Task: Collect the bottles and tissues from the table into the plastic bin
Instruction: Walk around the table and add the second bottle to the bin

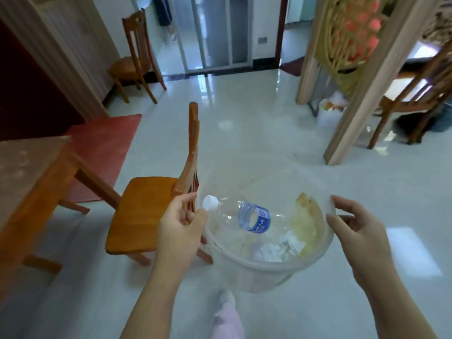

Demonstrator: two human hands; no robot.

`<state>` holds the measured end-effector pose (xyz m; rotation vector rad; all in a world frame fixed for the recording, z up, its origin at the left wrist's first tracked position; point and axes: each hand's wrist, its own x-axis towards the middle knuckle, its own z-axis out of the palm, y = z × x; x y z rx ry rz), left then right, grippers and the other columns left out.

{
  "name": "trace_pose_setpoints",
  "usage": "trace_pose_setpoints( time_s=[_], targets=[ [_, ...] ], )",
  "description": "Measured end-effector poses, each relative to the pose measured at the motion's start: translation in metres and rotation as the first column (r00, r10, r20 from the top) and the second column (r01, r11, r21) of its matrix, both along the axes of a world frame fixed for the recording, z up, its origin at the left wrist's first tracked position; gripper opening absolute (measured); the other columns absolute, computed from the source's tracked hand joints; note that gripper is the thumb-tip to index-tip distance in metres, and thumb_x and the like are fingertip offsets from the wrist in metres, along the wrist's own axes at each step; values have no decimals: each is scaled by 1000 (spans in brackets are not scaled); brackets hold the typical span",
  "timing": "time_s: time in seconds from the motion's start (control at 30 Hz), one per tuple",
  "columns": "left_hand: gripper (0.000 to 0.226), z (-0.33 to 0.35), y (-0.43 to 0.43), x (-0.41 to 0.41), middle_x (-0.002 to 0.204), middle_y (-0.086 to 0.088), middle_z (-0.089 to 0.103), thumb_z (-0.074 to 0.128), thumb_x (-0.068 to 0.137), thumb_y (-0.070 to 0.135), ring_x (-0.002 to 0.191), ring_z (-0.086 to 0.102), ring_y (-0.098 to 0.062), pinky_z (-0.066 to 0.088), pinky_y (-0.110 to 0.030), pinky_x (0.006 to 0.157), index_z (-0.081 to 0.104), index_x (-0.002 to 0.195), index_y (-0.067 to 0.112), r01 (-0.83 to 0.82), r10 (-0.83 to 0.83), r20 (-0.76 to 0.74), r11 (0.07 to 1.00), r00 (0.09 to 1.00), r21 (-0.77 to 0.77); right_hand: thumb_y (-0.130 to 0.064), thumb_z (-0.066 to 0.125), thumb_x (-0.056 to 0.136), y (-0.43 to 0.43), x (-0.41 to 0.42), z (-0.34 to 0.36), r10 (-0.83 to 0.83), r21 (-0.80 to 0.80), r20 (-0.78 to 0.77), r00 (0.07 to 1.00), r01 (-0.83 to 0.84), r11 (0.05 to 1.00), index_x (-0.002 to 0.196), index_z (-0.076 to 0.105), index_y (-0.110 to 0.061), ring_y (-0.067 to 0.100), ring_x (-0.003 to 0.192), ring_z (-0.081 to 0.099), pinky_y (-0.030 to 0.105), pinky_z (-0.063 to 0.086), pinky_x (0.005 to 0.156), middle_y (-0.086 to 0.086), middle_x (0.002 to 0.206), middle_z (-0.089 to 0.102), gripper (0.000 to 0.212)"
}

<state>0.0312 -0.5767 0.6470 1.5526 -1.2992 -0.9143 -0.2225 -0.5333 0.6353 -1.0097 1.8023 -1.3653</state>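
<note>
I hold a clear plastic bin (256, 270) in front of me over the floor. My left hand (181, 223) grips its left rim and my right hand (354, 228) grips its right rim. Inside lies a clear empty bottle (244, 216) with a blue label and a white cap, its cap end poking over the left rim by my fingers. White crumpled tissues (278, 248) and some yellowish scraps (308, 216) rest on the bin's bottom. The wooden table (27, 167) shows at the left edge.
A wooden chair (146, 211) stands just left of the bin, next to the table. Another chair (137, 59) is far back left. A carved wooden partition (347, 69) and a white waste bag (330, 111) stand at right. A red mat (102, 148) lies on the glossy tile floor.
</note>
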Motion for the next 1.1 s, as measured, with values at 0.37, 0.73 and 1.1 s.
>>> trace_pose_setpoints(
  time_s=[0.37,0.73,1.1],
  targets=[
    [24,-30,-160,-154,57,3,54,59,83,14,39,53,-7,41,-31,49,57,101,30,240,-234,-94,969,968,54,-11,59,80,-97,-133,-12,-259,18,-39,965,260,965,99,62,-27,1,62,57,7,43,53,6,92,64,24],
    [24,-9,-335,-212,51,12,54,58,85,18,40,53,-6,43,-28,51,55,93,41,172,-175,-116,984,978,-42,-15,60,80,-283,-194,18,-176,-13,-112,978,176,984,97,59,-33,10,68,59,18,45,58,10,87,64,25],
    [25,-8,-499,-248,58,2,47,57,85,14,41,50,-5,44,-25,50,53,94,38,-162,156,-87,985,984,-67,-8,60,81,-534,-245,22,118,-46,-141,983,-125,991,108,61,-20,20,77,59,31,49,71,13,99,65,29]
  ],
)
